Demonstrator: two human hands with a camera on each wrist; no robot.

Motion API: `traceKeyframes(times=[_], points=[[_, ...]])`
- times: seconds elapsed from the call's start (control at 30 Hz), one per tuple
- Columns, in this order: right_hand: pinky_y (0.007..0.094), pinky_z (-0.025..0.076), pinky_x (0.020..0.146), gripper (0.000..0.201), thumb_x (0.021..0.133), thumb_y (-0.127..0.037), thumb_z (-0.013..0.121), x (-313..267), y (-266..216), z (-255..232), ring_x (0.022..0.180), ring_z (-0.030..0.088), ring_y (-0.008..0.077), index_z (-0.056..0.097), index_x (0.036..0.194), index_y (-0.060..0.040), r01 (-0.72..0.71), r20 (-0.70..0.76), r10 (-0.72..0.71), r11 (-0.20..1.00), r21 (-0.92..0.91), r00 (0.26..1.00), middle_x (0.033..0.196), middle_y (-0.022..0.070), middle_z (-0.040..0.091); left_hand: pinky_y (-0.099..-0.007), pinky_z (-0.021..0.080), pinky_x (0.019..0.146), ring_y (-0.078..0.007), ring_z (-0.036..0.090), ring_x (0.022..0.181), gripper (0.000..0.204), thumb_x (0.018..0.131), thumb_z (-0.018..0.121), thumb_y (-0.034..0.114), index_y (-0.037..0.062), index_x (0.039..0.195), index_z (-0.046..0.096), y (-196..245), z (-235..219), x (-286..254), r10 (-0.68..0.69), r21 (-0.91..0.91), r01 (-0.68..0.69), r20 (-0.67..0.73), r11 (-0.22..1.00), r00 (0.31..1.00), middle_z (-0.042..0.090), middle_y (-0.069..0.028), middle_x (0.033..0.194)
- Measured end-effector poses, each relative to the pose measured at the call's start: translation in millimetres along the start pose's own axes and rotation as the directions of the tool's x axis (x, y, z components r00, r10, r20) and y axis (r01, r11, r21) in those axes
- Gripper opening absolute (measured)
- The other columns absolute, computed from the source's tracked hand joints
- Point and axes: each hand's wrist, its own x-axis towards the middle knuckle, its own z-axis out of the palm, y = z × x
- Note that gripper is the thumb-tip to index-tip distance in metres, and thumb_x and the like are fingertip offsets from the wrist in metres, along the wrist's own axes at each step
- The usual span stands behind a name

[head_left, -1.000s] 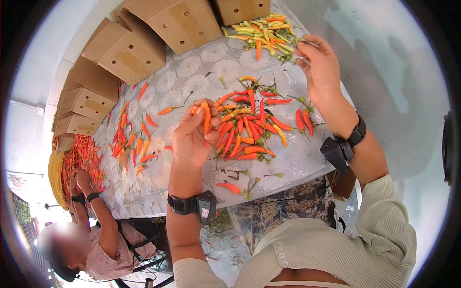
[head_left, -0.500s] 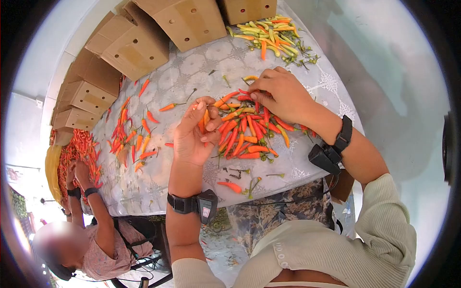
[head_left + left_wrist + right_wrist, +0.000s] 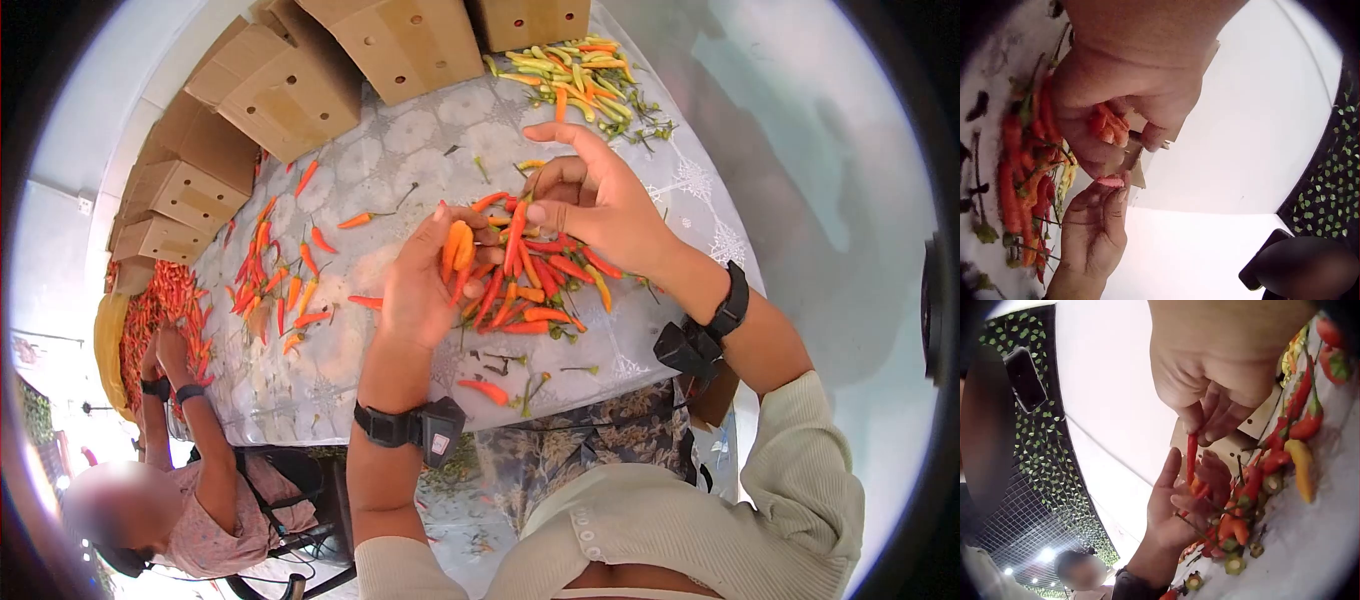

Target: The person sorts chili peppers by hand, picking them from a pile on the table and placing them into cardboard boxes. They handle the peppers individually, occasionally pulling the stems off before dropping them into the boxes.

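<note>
**Two hands meeting over the chilli pile**

I'm looking down at the table [image 3: 400, 150], which is wearing a pale patterned cloth and running out ahead of both hands. Beyond the fingertips, cardboard boxes [image 3: 290, 90] are lining the far edge, holes punched in their sides. Past the right hand, towards the far corner, a heap of yellow-green chillies [image 3: 575, 75] is lying loose, well apart from it. Off to the outside of the left hand, a scatter of orange chillies [image 3: 275, 285] is stretching along the cloth, and further that way another person [image 3: 190, 500] is sitting with both hands in a red heap.

Right under the two hands, the pile of red chillies [image 3: 530, 290] is spreading across the cloth, stems pointing every way.

Now the left hand [image 3: 425, 285]: it's lifting palm-up just above the pile, fingers curling round a small bunch of orange chillies [image 3: 458, 245] and gripping them.

The right hand [image 3: 590, 200] is sitting just beside it, nearly touching. Thumb and middle fingers are pinching a single red chilli [image 3: 515, 240], while the index finger is sticking out straight. In the right wrist view that red chilli [image 3: 1192, 456] is hanging straight down from the fingertips, its tip dipping towards the left hand's open palm.
</note>
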Motion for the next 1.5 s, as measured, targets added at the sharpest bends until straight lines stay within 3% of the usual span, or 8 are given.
traceKeyframes(times=[0.07,0.17,0.37,0.53,0.73,0.97,1.23,1.5], points=[[0.0233,0.049,0.072,0.023,0.084,-0.006,0.067,-1.8,3.6,2.1,0.082,0.06,0.009,0.058,0.104,-0.0011,-0.039,0.056,0.039,0.999,0.003,0.998,0.088,0.0046,0.061,-0.0183,0.041,0.042,-0.0139,0.059,0.075,0.032,0.095,0.05,0.03,0.0001,0.106,0.053,-3.9,5.0,-1.4,0.01,0.03,-0.01,-0.001,1.0,1.0,0.059,-0.0094,0.093],[0.0235,0.048,0.071,0.023,0.083,-0.011,0.07,-2.1,7.1,2.2,0.078,0.058,0.0076,0.061,0.102,-0.0028,-0.047,0.128,0.058,0.995,-0.085,0.99,0.087,0.0021,0.06,-0.0161,0.037,0.042,-0.0111,0.057,0.069,0.027,0.091,0.058,0.022,0.001,0.106,0.053,-7.4,4.7,-2.3,0.03,0.316,-0.063,0.108,0.947,0.994,0.059,-0.007,0.088],[0.0207,0.044,0.065,0.014,0.081,-0.014,0.072,-5.5,2.6,4.4,0.074,0.056,0.0061,0.066,0.088,-0.0032,0.01,0.113,0.021,0.964,-0.266,0.993,0.085,0.0002,0.06,-0.018,0.031,0.043,-0.0048,0.047,0.057,0.025,0.083,0.069,0.007,0.0017,0.104,0.055,-4.9,9.6,-6.4,0.032,0.305,-0.071,0.131,0.95,0.991,0.056,-0.0011,0.077],[0.0202,0.042,0.062,0.016,0.082,-0.017,0.071,-5.5,-0.3,3.6,0.071,0.053,0.0053,0.066,0.086,-0.0027,0.002,0.136,0.043,0.949,-0.315,0.99,0.084,0.0004,0.059,-0.0178,0.027,0.043,-0.0027,0.042,0.054,0.021,0.083,0.069,0.007,0.001,0.1,0.058,-8.5,9.8,-6.7,0.058,0.323,-0.086,0.094,0.943,0.994,0.054,0.0011,0.073],[0.0201,0.042,0.063,0.017,0.085,-0.017,0.068,-3.9,4.9,-0.1,0.071,0.052,0.0049,0.064,0.085,-0.0008,-0.086,0.194,0.116,0.984,-0.158,0.974,0.08,-0.0008,0.059,-0.0177,0.028,0.044,-0.0042,0.041,0.055,0.02,0.084,0.067,0.009,0.0029,0.101,0.06,-7.5,5.3,-7.3,0.045,0.378,-0.111,0.179,0.919,0.983,0.05,0.0015,0.071],[0.02,0.041,0.063,0.015,0.086,-0.016,0.067,-1.3,8.2,-4.0,0.07,0.051,0.0041,0.064,0.085,-0.0008,-0.208,0.256,0.227,0.973,-0.102,0.94,0.077,-0.0019,0.06,-0.0192,0.027,0.045,-0.0043,0.039,0.053,0.02,0.084,0.067,0.009,0.003,0.101,0.06,-7.8,8.4,-8.6,0.033,0.388,-0.12,0.224,0.914,0.974,0.05,0.0015,0.068],[0.0189,0.039,0.061,0.016,0.087,-0.016,0.065,-1.5,8.1,-4.4,0.068,0.049,0.0044,0.063,0.084,-0.0008,-0.324,0.319,0.286,0.943,0.073,0.904,0.076,-0.0019,0.059,-0.0194,0.029,0.046,-0.0055,0.042,0.054,0.02,0.083,0.069,0.011,0.002,0.098,0.061,-9.7,2.0,-6.8,0.008,0.418,-0.103,0.224,0.903,0.975,0.052,-0.0003,0.067],[0.0198,0.038,0.059,0.018,0.089,-0.019,0.063,-3.2,10.2,-2.9,0.066,0.047,0.0035,0.063,0.086,-0.0013,-0.317,0.375,0.267,0.945,0.08,0.888,0.075,-0.0028,0.058,-0.0208,0.038,0.047,-0.0088,0.05,0.057,0.02,0.081,0.071,0.01,0.0013,0.095,0.061,-10.8,3.8,-8.8,0.045,0.363,-0.152,0.286,0.919,0.957,0.059,-0.0054,0.073]])
